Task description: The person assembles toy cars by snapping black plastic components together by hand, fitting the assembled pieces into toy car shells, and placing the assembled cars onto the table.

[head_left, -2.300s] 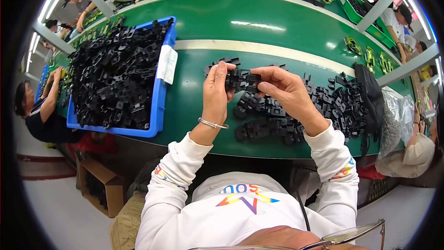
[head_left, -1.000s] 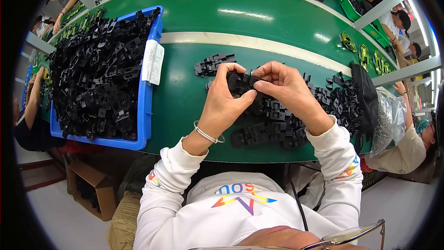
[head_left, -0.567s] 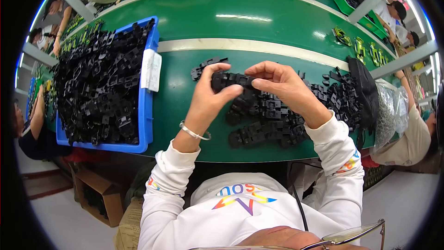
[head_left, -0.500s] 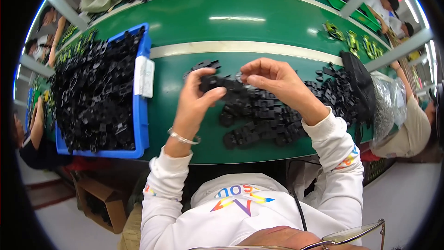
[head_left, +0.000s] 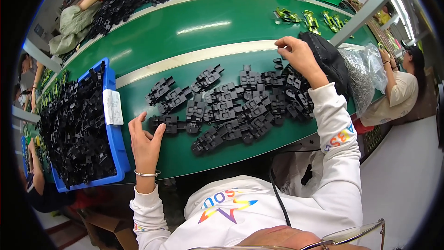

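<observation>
My left hand point(head_left: 145, 146) is open at the left end of a group of black plastic parts, its thumb and fingers apart. Just beyond its thumb lies one black plastic part point(head_left: 167, 124), flat on the green table. My right hand point(head_left: 301, 60) is raised over the right side of the group, beside a black bag. Its fingers are loosely bent with a gap to the thumb, and I see nothing between them. Several similar black plastic parts point(head_left: 224, 111) lie close together between my hands, and a small black piece point(head_left: 278, 62) sits below my right fingertips.
A blue crate point(head_left: 121, 150) heaped with black parts stands at the left. The black bag point(head_left: 326, 60) and a clear plastic bag of small metal pieces point(head_left: 363, 76) lie at the right. Yellow-green parts point(head_left: 311, 22) rest beyond a pale divider strip point(head_left: 194, 56). Other people work around the table.
My left hand has let go of a black part and drawn back to the left. My right hand has moved right, toward the black bag. The view has turned and shifted.
</observation>
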A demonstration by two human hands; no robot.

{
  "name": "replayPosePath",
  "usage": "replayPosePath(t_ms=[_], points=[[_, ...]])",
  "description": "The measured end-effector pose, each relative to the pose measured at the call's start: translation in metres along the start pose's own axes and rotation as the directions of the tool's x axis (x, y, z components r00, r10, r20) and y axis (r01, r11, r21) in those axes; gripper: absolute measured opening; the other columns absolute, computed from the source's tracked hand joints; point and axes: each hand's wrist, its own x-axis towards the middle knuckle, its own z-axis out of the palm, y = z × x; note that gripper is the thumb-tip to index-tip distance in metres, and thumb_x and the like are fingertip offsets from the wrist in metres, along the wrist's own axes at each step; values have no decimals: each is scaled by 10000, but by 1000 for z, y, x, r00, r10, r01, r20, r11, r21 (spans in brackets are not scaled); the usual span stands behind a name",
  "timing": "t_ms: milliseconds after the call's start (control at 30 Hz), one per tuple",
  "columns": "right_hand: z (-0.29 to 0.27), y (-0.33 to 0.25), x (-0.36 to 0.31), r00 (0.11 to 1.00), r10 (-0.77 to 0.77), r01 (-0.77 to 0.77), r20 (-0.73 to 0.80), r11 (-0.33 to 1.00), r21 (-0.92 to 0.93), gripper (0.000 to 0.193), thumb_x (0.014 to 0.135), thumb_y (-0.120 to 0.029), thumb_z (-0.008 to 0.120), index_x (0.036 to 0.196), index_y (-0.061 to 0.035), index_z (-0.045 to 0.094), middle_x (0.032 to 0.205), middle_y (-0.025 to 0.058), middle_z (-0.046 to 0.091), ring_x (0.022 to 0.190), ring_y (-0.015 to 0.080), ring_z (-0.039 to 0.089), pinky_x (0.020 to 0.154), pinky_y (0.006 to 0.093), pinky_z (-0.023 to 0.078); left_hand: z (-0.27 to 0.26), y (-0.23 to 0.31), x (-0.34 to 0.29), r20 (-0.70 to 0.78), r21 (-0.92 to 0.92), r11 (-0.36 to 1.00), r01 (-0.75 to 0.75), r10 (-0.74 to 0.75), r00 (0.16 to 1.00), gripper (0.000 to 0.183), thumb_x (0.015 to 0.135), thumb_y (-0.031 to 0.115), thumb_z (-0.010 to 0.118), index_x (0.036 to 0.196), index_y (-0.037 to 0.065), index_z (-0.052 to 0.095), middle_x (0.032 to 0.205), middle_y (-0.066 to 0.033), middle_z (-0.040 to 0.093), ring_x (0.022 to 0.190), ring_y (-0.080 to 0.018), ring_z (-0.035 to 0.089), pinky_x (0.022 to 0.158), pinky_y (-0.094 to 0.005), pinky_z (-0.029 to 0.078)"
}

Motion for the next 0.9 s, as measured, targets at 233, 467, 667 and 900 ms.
replayPosePath(t_ms=[233,467,667,900], points=[[-12,33,1,984,54,-11,168,969,-248,304,790,-148,695,1086,-82,692,1059,151,681,993,337,641,878,415,498,-29,15,-14,-11,-113,993,-41,40,999,499,837,181,738,1271,17,552,1177,-88,572,665,-84,500,579,-223,424],[9,38,-9,936,-134,193,326,969,-157,284,777,-135,695,1035,-18,673,1040,175,641,992,369,606,870,417,481,-117,-3,-23,-170,-324,944,53,-113,979,298,860,93,694,1146,24,645,918,-8,654,682,-51,515,610,-195,429],[13,14,-8,956,36,-1,290,993,-120,293,713,-48,712,991,23,655,922,120,597,861,252,620,781,338,485,-174,-49,1,-388,-37,999,18,-31,921,244,854,162,710,1062,37,680,745,-17,658,615,-76,556,600,-229,467],[19,20,4,967,74,-40,245,989,-143,389,677,-110,781,1012,-18,606,795,111,587,757,245,589,713,347,481,-167,-58,108,-284,320,938,-132,229,931,293,858,278,699,1029,40,685,805,-82,685,701,-194,642,660,-305,513]])
